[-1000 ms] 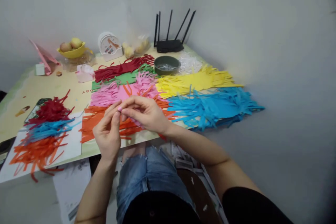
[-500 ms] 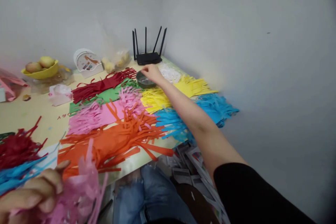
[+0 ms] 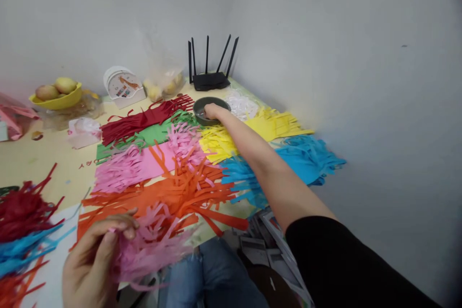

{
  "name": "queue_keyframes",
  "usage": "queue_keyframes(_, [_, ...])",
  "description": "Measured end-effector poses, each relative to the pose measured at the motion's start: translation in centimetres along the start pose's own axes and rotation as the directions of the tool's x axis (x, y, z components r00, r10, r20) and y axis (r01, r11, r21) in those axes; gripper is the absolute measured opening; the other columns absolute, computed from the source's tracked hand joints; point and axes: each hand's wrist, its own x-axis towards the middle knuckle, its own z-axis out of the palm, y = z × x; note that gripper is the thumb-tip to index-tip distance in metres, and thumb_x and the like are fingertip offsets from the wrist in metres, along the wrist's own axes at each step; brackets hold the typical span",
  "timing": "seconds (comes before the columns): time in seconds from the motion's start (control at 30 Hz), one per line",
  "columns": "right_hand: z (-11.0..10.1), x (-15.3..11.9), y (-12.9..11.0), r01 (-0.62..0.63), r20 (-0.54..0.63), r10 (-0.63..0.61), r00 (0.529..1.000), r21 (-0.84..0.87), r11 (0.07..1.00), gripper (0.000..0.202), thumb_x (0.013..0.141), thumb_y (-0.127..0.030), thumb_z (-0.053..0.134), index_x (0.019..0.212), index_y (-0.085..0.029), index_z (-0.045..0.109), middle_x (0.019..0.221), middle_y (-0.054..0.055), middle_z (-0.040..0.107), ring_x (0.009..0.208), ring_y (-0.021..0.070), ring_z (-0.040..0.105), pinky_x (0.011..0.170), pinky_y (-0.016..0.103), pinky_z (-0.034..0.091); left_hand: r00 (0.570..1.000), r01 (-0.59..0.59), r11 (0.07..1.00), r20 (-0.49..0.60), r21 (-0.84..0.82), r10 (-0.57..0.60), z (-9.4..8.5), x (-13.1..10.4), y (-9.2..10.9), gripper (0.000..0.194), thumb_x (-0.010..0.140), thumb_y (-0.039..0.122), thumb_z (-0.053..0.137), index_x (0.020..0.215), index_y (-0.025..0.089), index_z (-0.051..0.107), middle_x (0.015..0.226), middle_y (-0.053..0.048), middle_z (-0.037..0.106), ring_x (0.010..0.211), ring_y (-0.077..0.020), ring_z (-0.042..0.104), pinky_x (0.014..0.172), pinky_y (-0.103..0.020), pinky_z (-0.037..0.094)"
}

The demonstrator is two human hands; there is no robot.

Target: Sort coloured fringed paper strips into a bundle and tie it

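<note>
- Tassel (image 3: 157,250) of limp pink strips trails from the left hand (image 3: 90,262) beside the table (image 3: 52,154), one end pinched, likely to keep the strands gathered.
- Right hand (image 3: 212,111) dips into the round, dark bowl (image 3: 198,116); whether it grips anything, I cannot tell.
- Orange fringed sheets (image 3: 133,199) lie flat, probably spread against tangling.

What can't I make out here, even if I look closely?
All in the head view:
- What the right hand touches in the bowl: hidden by the hand itself.
- How the pink strips held in the left hand are joined: blurred.
- The pink object's full shape: cut off by the left edge.
</note>
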Motion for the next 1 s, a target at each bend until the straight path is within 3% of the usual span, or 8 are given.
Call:
queue_keyframes(0.1, [-0.5, -0.4, 0.4, 0.013, -0.052, -0.010, 0.999, 0.069, 0.998, 0.038, 0.093, -0.034, 0.069, 0.121, -0.008, 0.064, 0.123, 0.015, 0.064, 0.111, 0.0231, 0.065, 0.095, 0.041, 0.056, 0.973, 0.155, 0.973, -0.146, -0.173, -0.181, 0.9, 0.5, 1.9, 0.009, 0.076, 0.036, 0.067, 0.067, 0.036, 0.067, 0.068, -0.001, 0.059, 0.079, -0.0313, 0.061, 0.089, -0.053, 0.055])
queue_keyframes(0.33, [-2.2, -4.4, -0.3, 0.241, -0.316, -0.130, 0.940, 0.344, 0.907, 0.033, 0.099, -0.019, 0.049, 0.125, -0.003, 0.061, 0.111, 0.015, 0.073, 0.094, 0.0143, 0.070, 0.085, 0.023, 0.053, 0.948, 0.113, 0.989, -0.288, -0.096, -0.136, -0.6, 1.4, -0.5, 0.008, 0.074, 0.034, 0.079, 0.081, 0.034, 0.075, 0.079, 0.003, 0.072, 0.079, -0.0252, 0.067, 0.079, -0.041, 0.058])
queue_keyframes(0.43, [-1.0, -9.3, -3.4, 0.511, -0.407, -0.310, 0.859, 0.661, 0.550, 0.029, 0.089, -0.028, 0.065, 0.110, -0.008, 0.066, 0.094, 0.008, 0.075, 0.075, 0.0109, 0.068, 0.074, 0.021, 0.055, 0.973, -0.025, 0.995, -0.232, -0.095, 0.002, 0.5, 2.5, -1.0, 0.009, 0.077, 0.030, 0.080, 0.085, 0.027, 0.076, 0.076, 0.002, 0.074, 0.071, -0.0171, 0.068, 0.072, -0.029, 0.057])
queue_keyframes(0.53, [1.0, -15.7, -7.2, 0.508, -0.395, -0.518, 0.759, 0.856, 0.091, 0.033, 0.078, -0.037, 0.079, 0.097, -0.012, 0.069, 0.079, 0.004, 0.074, 0.066, 0.0111, 0.068, 0.067, 0.023, 0.056, 0.982, -0.137, 0.984, -0.145, -0.111, 0.120, 2.5, 3.1, -0.2, 0.008, 0.083, 0.028, 0.075, 0.088, 0.021, 0.075, 0.077, 0.000, 0.074, 0.071, -0.0135, 0.069, 0.071, -0.024, 0.056])
queue_keyframes(0.63, [2.3, -21.5, -10.0, 0.425, -0.357, -0.626, 0.693, 0.904, -0.046, 0.031, 0.079, -0.038, 0.080, 0.093, -0.013, 0.070, 0.078, 0.003, 0.074, 0.066, 0.0106, 0.068, 0.065, 0.023, 0.057, 0.980, -0.190, 0.976, -0.088, -0.104, 0.181, 3.9, 2.8, 0.5, 0.010, 0.086, 0.028, 0.072, 0.090, 0.018, 0.074, 0.081, -0.002, 0.075, 0.075, -0.0141, 0.071, 0.075, -0.025, 0.056])
queue_keyframes(0.73, [2.8, -24.6, -11.5, 0.396, -0.345, -0.661, 0.666, 0.915, -0.078, 0.028, 0.082, -0.037, 0.078, 0.092, -0.013, 0.070, 0.077, 0.003, 0.072, 0.065, 0.0099, 0.067, 0.065, 0.022, 0.057, 0.981, -0.190, 0.975, -0.072, -0.120, 0.182, 4.0, 1.8, 0.8, 0.012, 0.088, 0.030, 0.070, 0.091, 0.018, 0.073, 0.086, -0.004, 0.076, 0.079, -0.0152, 0.071, 0.078, -0.027, 0.056])
queue_keyframes(0.83, [3.0, -24.4, -12.0, 0.444, -0.353, -0.644, 0.679, 0.896, -0.024, 0.025, 0.083, -0.035, 0.075, 0.093, -0.013, 0.069, 0.080, 0.003, 0.072, 0.068, 0.0100, 0.066, 0.068, 0.023, 0.056, 0.981, -0.179, 0.975, -0.094, -0.133, 0.168, 3.3, 1.0, 0.5, 0.014, 0.089, 0.032, 0.069, 0.091, 0.018, 0.072, 0.086, -0.004, 0.076, 0.081, -0.0152, 0.071, 0.080, -0.027, 0.055])
queue_keyframes(1.0, [5.0, -19.4, -12.4, 0.555, -0.327, -0.523, 0.787, 0.746, 0.368, 0.009, 0.078, -0.014, 0.067, 0.087, -0.011, 0.067, 0.078, 0.003, 0.071, 0.068, 0.0105, 0.065, 0.070, 0.022, 0.053, 0.966, -0.161, 0.970, -0.229, -0.180, 0.118, 1.4, 0.3, -0.4, 0.013, 0.086, 0.029, 0.072, 0.090, 0.017, 0.071, 0.078, -0.001, 0.072, 0.075, -0.0122, 0.069, 0.077, -0.024, 0.054])
